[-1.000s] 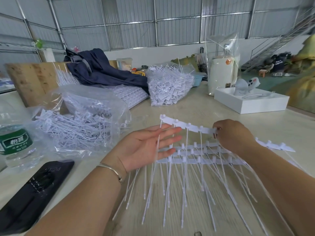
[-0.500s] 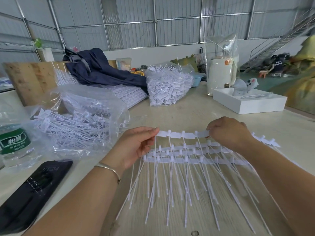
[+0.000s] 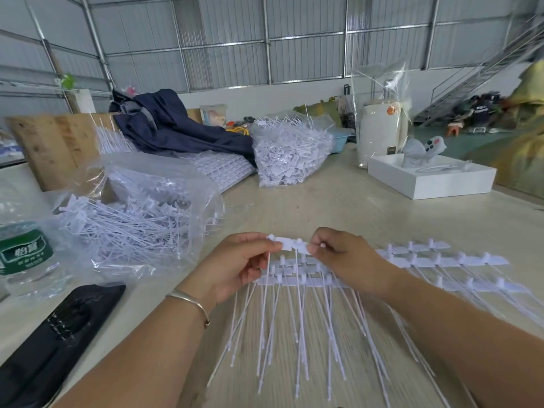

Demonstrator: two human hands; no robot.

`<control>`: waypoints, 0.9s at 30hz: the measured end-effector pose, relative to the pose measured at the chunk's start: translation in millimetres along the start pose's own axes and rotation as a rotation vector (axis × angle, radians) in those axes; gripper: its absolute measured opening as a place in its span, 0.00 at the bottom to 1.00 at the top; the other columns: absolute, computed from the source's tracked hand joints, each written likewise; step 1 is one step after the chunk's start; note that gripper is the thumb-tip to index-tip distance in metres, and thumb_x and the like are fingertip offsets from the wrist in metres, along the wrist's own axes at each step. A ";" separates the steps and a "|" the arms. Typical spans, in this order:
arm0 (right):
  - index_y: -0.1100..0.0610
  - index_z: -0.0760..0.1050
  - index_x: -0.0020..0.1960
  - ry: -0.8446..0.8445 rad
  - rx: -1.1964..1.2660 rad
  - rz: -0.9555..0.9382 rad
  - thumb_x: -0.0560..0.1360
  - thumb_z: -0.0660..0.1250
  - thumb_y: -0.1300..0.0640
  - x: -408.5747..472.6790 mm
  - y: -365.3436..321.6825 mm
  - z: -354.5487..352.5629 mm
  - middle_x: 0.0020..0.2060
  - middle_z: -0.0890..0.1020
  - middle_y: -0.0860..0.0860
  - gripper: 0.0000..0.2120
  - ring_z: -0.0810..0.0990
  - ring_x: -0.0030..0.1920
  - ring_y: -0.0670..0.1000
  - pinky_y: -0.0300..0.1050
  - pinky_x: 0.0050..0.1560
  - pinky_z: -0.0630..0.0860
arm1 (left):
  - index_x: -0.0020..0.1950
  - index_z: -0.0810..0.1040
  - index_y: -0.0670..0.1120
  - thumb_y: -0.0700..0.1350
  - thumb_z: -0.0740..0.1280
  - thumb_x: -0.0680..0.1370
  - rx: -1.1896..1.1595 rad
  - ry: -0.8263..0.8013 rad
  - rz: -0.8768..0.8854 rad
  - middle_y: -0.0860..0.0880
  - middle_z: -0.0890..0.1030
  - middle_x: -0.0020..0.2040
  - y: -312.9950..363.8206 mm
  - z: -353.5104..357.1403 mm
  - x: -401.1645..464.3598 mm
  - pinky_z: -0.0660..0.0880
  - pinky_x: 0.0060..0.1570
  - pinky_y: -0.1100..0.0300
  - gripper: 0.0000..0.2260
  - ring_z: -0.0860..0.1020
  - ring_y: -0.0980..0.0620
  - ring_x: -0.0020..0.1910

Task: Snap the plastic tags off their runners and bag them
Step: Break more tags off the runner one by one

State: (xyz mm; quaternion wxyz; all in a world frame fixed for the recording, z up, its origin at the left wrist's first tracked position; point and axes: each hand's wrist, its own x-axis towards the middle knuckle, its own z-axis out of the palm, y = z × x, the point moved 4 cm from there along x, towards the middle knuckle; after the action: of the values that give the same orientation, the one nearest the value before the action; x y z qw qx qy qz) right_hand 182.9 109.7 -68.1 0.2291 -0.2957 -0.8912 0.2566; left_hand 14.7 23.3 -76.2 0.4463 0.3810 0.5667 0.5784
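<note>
Both hands hold a short row of white plastic tags (image 3: 291, 244) just above the table. My left hand (image 3: 238, 266) pinches its left end and my right hand (image 3: 344, 260) pinches its right end, the two hands close together. Long thin tails hang from the tags toward me. Under my hands lie more tag strips (image 3: 441, 257) on their runners, spread to the right on the table. A clear plastic bag (image 3: 138, 213) holding several loose tags lies open at the left.
A second heap of bagged white tags (image 3: 291, 154) sits farther back. A water bottle (image 3: 26, 254) and a black pouch (image 3: 50, 343) are at the left. A white box (image 3: 432, 178) stands at the right, dark cloth (image 3: 176, 125) and a wooden board (image 3: 56, 145) behind.
My left hand went from flat and open to pinching the row's left end. My two hands have drawn closer together, leaving only a short piece of the row between them.
</note>
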 end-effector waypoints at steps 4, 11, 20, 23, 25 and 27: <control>0.55 0.72 0.40 0.044 0.162 -0.063 0.80 0.62 0.54 3.1 1.3 -4.6 0.28 0.68 0.45 0.11 0.66 0.29 0.42 0.40 0.41 0.61 | 0.35 0.83 0.47 0.41 0.74 0.67 -0.093 -0.066 -0.027 0.49 0.74 0.32 0.2 0.3 -2.2 0.62 0.19 0.69 0.02 0.68 0.57 0.26; 0.47 0.70 0.37 0.013 0.165 -0.150 0.80 0.61 0.50 0.5 -7.5 -8.1 0.32 0.70 0.55 0.13 0.65 0.32 0.44 0.37 0.41 0.62 | 0.34 0.82 0.47 0.41 0.71 0.70 -0.166 -0.196 -0.018 0.51 0.75 0.31 -1.4 2.9 -3.7 0.64 0.22 0.69 0.05 0.69 0.58 0.27; 0.51 0.74 0.39 -0.030 0.341 -0.210 0.80 0.63 0.53 -5.3 -21.9 -17.1 0.34 0.72 0.49 0.11 0.68 0.37 0.45 0.34 0.41 0.67 | 0.37 0.81 0.47 0.46 0.85 0.57 -0.304 -0.353 -0.035 0.51 0.74 0.32 -2.6 17.4 -3.3 0.62 0.28 0.67 0.16 0.68 0.58 0.28; 0.55 0.78 0.45 -0.063 0.357 -0.227 0.80 0.63 0.53 -5.9 -25.4 -11.8 0.39 0.77 0.58 0.09 0.73 0.39 0.54 0.46 0.46 0.71 | 0.40 0.80 0.45 0.45 0.85 0.56 -0.304 -0.388 -0.078 0.51 0.73 0.32 -6.2 26.6 -5.6 0.62 0.25 0.68 0.19 0.68 0.58 0.27; 0.57 0.79 0.48 -0.079 0.372 -0.239 0.80 0.63 0.53 -7.0 -27.9 -9.0 0.44 0.79 0.63 0.09 0.76 0.46 0.63 0.57 0.53 0.73 | 0.42 0.80 0.44 0.45 0.85 0.56 -0.287 -0.409 -0.105 0.50 0.74 0.33 -7.8 29.6 -6.7 0.62 0.26 0.67 0.21 0.70 0.57 0.28; 0.56 0.79 0.48 -0.079 0.375 -0.236 0.80 0.64 0.53 -8.1 -30.1 -9.5 0.45 0.79 0.65 0.08 0.77 0.48 0.64 0.60 0.55 0.73 | 0.42 0.82 0.45 0.46 0.85 0.56 -0.264 -0.428 -0.099 0.50 0.75 0.34 -6.2 28.9 -7.7 0.63 0.29 0.65 0.20 0.72 0.57 0.30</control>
State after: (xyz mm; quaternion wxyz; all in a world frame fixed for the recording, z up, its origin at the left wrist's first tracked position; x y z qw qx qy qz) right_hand 181.7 86.6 -45.1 0.2736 -0.1312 -0.8646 0.4005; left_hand 44.9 24.9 -79.9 0.6298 0.4050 0.3969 0.5308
